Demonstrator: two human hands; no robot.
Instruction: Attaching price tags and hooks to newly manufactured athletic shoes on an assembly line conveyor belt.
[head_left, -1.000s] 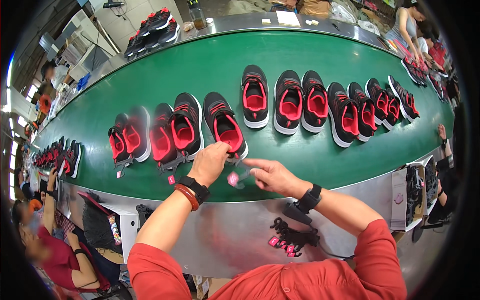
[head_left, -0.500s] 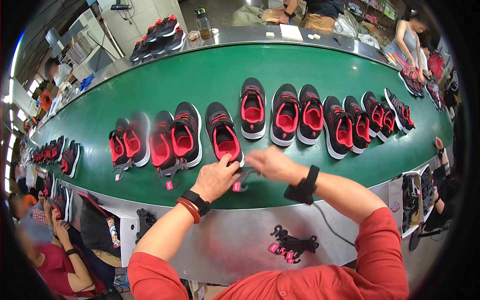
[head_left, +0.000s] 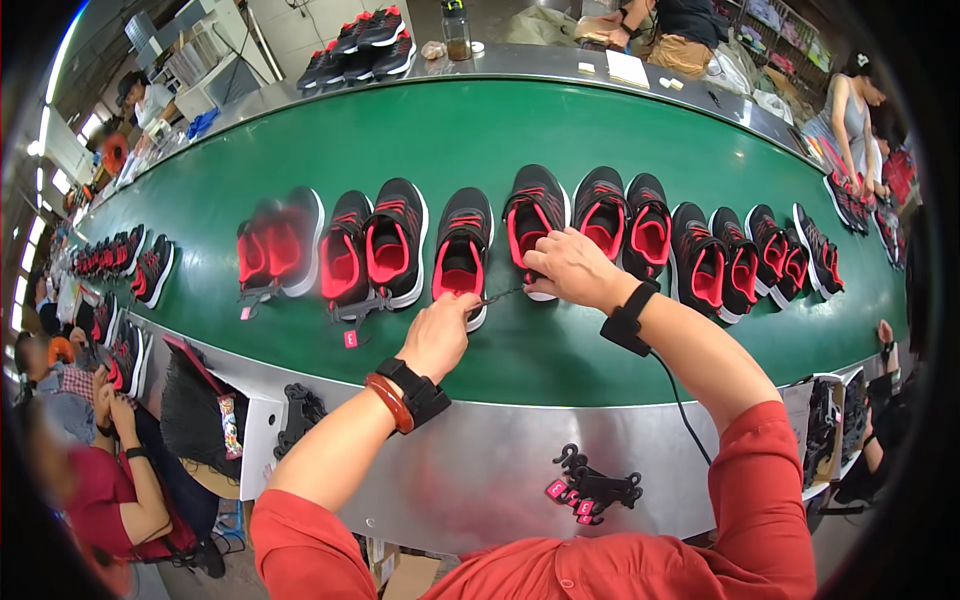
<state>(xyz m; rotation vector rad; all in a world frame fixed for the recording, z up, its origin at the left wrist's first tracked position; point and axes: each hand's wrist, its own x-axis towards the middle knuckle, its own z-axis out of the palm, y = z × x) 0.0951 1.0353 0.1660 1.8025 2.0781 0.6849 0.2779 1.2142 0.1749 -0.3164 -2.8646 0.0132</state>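
Two pairs are already wearing hangers, the left hand is pinching a black hanger between two shoes on the green belt — the right hand's grip I cannot tell — and loose hangers are lying on the counter.

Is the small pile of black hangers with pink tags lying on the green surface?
No, the pile of black hangers lies on the metal table beside the green surface.

- Thin black strip: ends hidden in the bare left hand and bare right hand.
- Black shoe with red lining, white sole: partly behind the right hand.
- Pair of black-and-red shoes, left: blurred.
- Red shirt: cut off below.
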